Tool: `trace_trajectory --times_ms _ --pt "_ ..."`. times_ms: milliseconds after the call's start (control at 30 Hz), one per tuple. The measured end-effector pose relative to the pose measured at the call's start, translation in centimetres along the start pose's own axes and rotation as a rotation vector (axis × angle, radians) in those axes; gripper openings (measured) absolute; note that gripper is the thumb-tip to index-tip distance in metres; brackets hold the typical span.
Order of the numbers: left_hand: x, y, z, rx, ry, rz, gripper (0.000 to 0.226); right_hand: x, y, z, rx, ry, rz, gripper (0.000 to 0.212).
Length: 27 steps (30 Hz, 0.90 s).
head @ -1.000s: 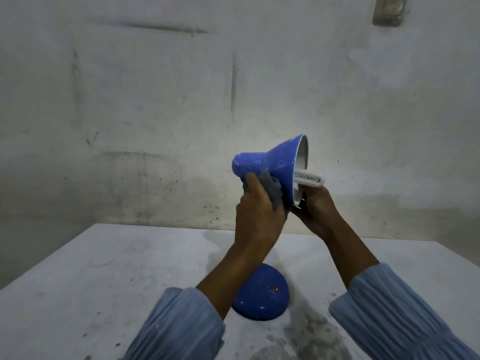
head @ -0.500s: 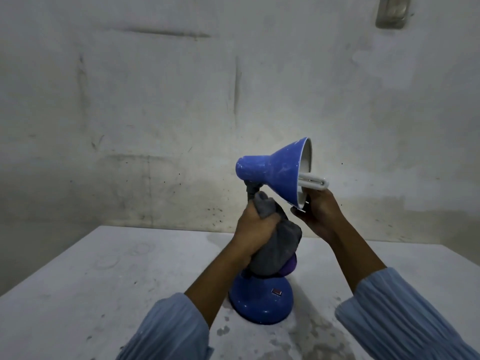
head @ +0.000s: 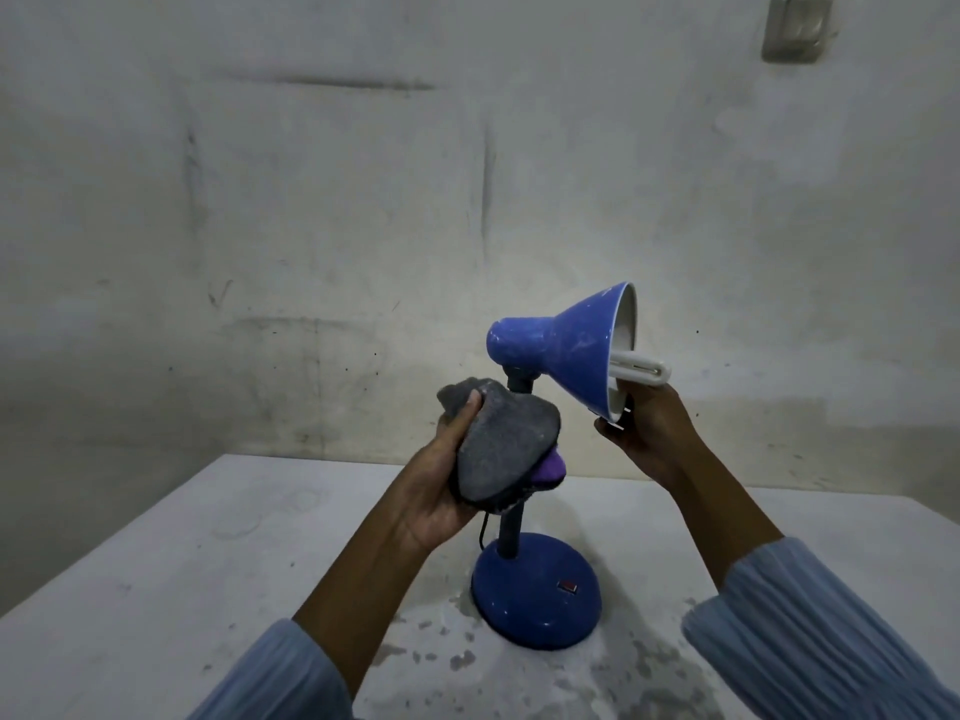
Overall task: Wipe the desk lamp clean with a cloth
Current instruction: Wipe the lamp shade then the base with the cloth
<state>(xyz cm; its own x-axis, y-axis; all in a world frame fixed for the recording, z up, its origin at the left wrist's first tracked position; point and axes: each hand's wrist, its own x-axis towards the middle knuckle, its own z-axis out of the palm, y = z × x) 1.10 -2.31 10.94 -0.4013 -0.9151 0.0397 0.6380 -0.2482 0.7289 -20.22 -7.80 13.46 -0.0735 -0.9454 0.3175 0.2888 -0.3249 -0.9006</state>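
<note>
Left hand [head: 441,491] clutching grey cloth [head: 498,449]; right hand [head: 649,433] apparently gripping lamp shade [head: 576,345] rim.

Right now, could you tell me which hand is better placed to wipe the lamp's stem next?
Left: the left hand already holds the cloth beside the stem, while the right hand steadies the shade.

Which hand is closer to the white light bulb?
Right. The right hand grips the blue shade's rim just below the white tube bulb; the left hand holds a grey cloth farther left.
</note>
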Motion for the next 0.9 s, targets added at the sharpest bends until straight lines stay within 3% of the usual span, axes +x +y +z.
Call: trace_trajectory --times_ms 100,267,467,633,700,833,900 --pt "-0.1 -0.8 0.8 -0.184 -0.025 -0.195 0.019 -0.1 -0.1 0.1 0.011 -0.002 0.003 0.035" --pt "-0.3 0.2 0.7 0.183 0.173 0.199 0.048 -0.3 -0.1 0.1 0.022 0.004 0.012 0.034" --pt "1.2 1.3 1.6 0.948 0.585 0.877 0.048 0.0 0.1 0.2 0.049 0.008 0.007 0.027" --pt "3.4 2.8 3.2 1.237 0.744 0.726 0.037 0.1 0.3 0.3 0.001 0.025 -0.043 0.03" --pt "4.1 2.8 4.4 1.298 0.747 0.749 0.031 0.1 0.4 0.3 -0.027 0.039 -0.062 0.028" --pt "4.3 0.0 5.0 1.552 0.502 0.954 0.025 0.1 0.7 0.0 -0.044 0.074 -0.072 0.022" --pt "4.4 -0.1 4.6 1.543 0.501 0.966 0.024 0.2 0.6 0.0 -0.06 0.062 -0.07 0.021"
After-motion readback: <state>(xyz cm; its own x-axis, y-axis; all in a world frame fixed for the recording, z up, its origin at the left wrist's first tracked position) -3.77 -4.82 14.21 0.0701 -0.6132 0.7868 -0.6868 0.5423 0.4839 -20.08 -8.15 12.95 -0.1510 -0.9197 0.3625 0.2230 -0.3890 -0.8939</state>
